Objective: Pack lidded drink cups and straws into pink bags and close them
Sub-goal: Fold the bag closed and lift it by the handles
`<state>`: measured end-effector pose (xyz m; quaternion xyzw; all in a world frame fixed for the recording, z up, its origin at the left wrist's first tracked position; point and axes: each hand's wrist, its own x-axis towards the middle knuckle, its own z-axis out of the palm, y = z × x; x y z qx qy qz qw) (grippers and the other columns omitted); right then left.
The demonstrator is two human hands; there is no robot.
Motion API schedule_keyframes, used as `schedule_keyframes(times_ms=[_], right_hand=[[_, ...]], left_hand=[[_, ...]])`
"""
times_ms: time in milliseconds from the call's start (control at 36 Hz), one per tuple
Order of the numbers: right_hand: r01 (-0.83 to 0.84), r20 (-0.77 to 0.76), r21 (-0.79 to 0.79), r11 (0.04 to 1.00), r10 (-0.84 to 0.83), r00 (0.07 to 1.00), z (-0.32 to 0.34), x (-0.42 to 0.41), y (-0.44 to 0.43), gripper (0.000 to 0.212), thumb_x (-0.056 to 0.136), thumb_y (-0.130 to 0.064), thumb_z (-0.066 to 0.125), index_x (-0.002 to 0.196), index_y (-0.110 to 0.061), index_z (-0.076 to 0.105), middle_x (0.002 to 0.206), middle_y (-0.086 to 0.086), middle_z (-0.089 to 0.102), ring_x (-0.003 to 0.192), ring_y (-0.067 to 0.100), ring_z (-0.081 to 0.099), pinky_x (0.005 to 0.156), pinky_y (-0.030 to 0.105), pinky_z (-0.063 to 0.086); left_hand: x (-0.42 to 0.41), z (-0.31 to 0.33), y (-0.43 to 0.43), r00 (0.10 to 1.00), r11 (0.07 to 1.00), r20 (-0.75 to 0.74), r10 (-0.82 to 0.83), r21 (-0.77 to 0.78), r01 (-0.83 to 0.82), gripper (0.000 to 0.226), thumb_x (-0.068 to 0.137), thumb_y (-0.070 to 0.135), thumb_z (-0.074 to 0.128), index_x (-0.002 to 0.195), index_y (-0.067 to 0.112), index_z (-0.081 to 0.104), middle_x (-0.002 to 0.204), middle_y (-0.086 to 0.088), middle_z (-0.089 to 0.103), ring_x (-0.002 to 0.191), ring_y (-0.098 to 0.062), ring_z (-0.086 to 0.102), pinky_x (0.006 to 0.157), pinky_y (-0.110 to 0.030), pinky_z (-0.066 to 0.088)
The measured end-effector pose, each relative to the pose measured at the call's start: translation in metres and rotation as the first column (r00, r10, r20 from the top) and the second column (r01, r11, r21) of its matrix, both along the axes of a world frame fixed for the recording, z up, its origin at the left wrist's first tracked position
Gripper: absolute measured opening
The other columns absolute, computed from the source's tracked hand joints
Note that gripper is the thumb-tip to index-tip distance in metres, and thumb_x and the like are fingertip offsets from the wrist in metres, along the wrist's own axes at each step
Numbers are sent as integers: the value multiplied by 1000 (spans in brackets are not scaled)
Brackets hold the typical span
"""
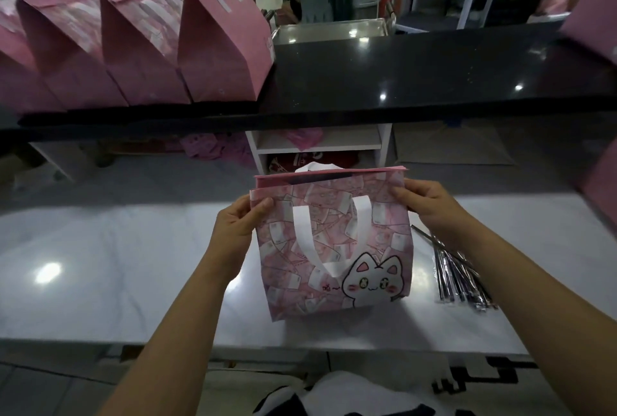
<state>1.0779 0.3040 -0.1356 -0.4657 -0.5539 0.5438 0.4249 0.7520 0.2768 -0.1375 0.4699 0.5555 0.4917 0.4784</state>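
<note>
Black-and-white cloth [337, 395] fills the bottom edge of the frame, and two bare forearms reach up from there to a pink bag [334, 248] standing upright on the white surface [100, 265] at centre frame.

The left grip [238, 220] pinches the bag's upper left corner, thumb on the printed front and the other fingers hidden behind it. The right grip [430, 207] pinches the upper right corner in the same way, fingers curled over the top edge. Between the two corners the mouth of the bag shows as a narrow dark slit, with front and back panels close together. What is inside cannot be seen.

A white handle [307, 242] hangs in a loop down the front of the bag, and a second one pokes up behind the top edge. A cartoon cat [374, 282] is printed at the bag's lower right.

Just right of the bag, a bundle of wrapped straws [460, 278] lies flat on the white surface, partly under the right wrist.

Across the upper half of the frame runs a dark upper surface [400, 81]. On its left end, in the upper left of the frame, stands a row of pink bags [150, 58] with their tops folded together. Another pink shape at the right edge is too blurred to tell. Below the dark surface, at centre, is a white shelf [320, 141].
</note>
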Motion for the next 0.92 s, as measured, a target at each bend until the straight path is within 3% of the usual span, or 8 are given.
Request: schedule_keyframes(times_ms=[83,139,250,389,639,806,917], right_hand=[[-7,5,5,1000,7,1000,4,3,-1,21,92,-27,60,106,-21,74,103,-1,78,100,12,72,85,21,53],[65,-32,36,997,-64,997,4,5,0,18,93,-16,64,106,-14,75,101,2,78,98,16,73,79,19,56],[214,-92,53,975,-209,974,2,0,1,13,88,-12,71,99,-8,77,94,6,78,88,18,75,74,22,57],[307,-139,17,952,-301,943,-1,-11,1,15,88,-2,70,96,-12,77,91,7,78,82,21,75,71,28,60],[380,-118,-4,925,-378,918,-7,-19,2,27,82,7,73,91,-18,66,86,2,71,77,13,71,64,22,57],[247,-89,-11,969,-247,965,-1,-12,3,40,87,7,67,118,-17,60,71,3,62,66,15,68,62,24,56],[90,17,49,995,-91,996,8,-7,1,44,92,3,61,123,-28,64,85,7,71,77,17,70,67,25,57]], left_hand=[[-3,2,3,1000,1000,22,-4,-2,4,31,84,44,65,103,23,77,102,1,77,96,-18,72,85,-31,56],[-3,5,5,1000,1000,22,3,9,-3,29,83,43,67,100,22,78,97,1,78,90,-16,74,76,-24,57],[3,8,9,997,998,63,50,35,-53,18,85,32,72,94,19,79,88,1,79,78,-14,74,64,-18,56],[9,9,9,982,992,160,104,52,-113,15,82,23,76,96,19,79,90,-1,79,80,-17,76,64,-22,58],[6,3,8,945,973,252,210,38,-227,15,78,11,83,91,18,81,93,-7,79,84,-24,77,68,-29,61],[-1,2,9,968,976,171,185,81,-201,27,81,9,81,102,20,67,81,-2,74,77,-23,74,61,-30,61],[-11,3,8,989,994,135,68,70,-78,48,85,8,77,121,31,57,86,-11,73,77,-26,75,59,-31,60]])
